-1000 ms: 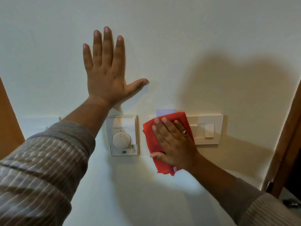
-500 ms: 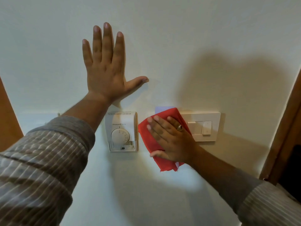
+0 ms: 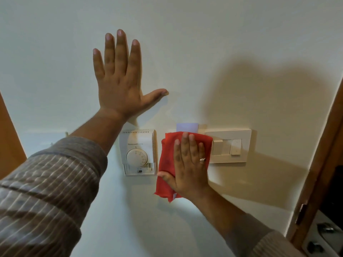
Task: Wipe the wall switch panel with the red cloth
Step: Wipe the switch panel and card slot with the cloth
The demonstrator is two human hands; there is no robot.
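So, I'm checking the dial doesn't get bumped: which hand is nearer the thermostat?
Right. The right hand presses the red cloth to the wall just beside the thermostat; the left hand lies flat on the wall well above it.

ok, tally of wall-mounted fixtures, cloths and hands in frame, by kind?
Thermostat: 1
Wall switch panel: 1
Card in a wall slot: 1
Red cloth: 1
Hands: 2, left hand and right hand
Total: 6
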